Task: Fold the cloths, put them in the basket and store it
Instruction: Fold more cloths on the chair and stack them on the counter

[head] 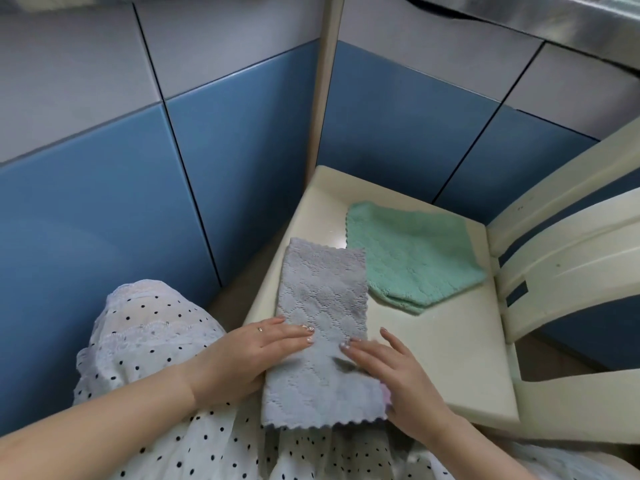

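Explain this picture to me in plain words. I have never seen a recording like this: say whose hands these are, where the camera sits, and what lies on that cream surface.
There is no machine: a person wears one camera on the head, looking down at their own hands. The left hand and right hand lie flat, fingers straight, on a grey cloth folded into a long strip. It rests partly on a cream chair seat and partly on the lap. Beyond it lies a green cloth, already folded. No basket is in view.
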Motion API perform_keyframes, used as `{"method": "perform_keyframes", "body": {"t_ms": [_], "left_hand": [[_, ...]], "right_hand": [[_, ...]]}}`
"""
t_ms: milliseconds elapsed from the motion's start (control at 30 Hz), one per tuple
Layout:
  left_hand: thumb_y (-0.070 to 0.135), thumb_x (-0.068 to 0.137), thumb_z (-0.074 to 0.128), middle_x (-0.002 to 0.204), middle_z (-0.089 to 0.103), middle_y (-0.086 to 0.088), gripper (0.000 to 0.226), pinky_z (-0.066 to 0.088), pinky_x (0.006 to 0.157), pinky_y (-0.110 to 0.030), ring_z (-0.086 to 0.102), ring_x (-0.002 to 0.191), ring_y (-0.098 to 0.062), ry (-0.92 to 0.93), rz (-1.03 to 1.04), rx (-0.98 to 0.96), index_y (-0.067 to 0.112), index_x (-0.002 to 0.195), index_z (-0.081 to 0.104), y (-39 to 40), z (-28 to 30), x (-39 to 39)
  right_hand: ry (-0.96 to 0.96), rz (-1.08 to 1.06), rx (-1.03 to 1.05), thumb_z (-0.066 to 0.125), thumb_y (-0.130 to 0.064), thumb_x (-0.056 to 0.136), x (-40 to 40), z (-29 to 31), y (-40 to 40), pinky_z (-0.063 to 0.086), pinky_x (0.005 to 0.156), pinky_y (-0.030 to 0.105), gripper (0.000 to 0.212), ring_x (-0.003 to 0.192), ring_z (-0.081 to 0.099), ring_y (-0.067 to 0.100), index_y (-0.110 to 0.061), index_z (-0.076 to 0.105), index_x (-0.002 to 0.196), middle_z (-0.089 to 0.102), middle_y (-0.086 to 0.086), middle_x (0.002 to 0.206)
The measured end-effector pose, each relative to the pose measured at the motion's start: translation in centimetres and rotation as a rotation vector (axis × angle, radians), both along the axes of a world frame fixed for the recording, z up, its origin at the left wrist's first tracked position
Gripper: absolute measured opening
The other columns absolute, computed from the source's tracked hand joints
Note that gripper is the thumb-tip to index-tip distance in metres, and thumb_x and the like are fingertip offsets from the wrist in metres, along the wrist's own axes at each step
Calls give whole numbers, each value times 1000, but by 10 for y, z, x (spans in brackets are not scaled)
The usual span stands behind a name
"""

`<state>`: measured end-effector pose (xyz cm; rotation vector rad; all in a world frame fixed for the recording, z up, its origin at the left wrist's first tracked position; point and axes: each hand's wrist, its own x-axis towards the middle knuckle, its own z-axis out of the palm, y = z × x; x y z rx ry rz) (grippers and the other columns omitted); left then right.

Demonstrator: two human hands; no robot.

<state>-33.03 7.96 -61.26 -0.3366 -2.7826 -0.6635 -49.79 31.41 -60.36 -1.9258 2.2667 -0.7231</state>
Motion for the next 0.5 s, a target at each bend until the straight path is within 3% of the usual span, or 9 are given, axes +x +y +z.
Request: {"method": "perform_keyframes", "body": {"t_ms": [100, 167, 233, 333, 400, 500], "left_hand": [[36, 83, 67, 114, 62, 19, 42, 49, 86, -16, 59, 104, 3, -20, 258, 493, 34, 122, 51, 7, 25, -4], [34, 83, 65, 107, 64, 22, 30, 49, 80, -12, 62, 96, 3, -21, 423, 736, 37, 111, 56, 10, 41, -17], [22, 85, 64, 106, 68, 17, 37, 51, 85, -19, 63, 99, 0, -36, 519, 930, 32, 119, 54, 9, 48, -33], [22, 91, 58, 113, 67, 11, 63, 50, 90, -24, 62, 104, -1, -99, 657, 1004, 34, 144, 26, 0, 47, -58], [22, 94, 55, 122, 63, 8, 76, 47, 86, -16, 59, 108, -1, -153, 698, 1026, 41, 147, 5, -4, 43, -71], [21, 95, 54, 134, 51, 7, 80, 40, 85, -11, 52, 119, -7, -243, 724, 997, 41, 147, -4, -9, 39, -86]], "right_hand": [[-398, -237, -94, 48, -31, 86, 1, 22, -17, 42, 90, 11, 36, 101, 57, -12, -36, 56, 120, 62, -33, 108], [-451, -372, -159, 48, -26, 90, -3, 36, -35, 42, 68, 8, 18, 82, 57, -14, -37, 59, 99, 64, -29, 89], [-576, -494, -181, 50, -15, 95, -10, 46, -56, 38, 58, 12, 24, 71, 54, -9, -38, 55, 88, 62, -19, 78], [-672, -614, -125, 50, -17, 95, -26, 47, -85, 38, 58, 14, 16, 69, 54, -3, -28, 59, 88, 64, -11, 79], [-664, -675, -31, 50, -21, 94, -38, 38, -98, 40, 65, 26, 12, 80, 59, 13, -16, 61, 92, 66, -1, 85], [-647, -761, 86, 50, -25, 94, -50, 29, -107, 39, 69, 32, 17, 89, 59, 24, -13, 61, 95, 66, 2, 90]]}}
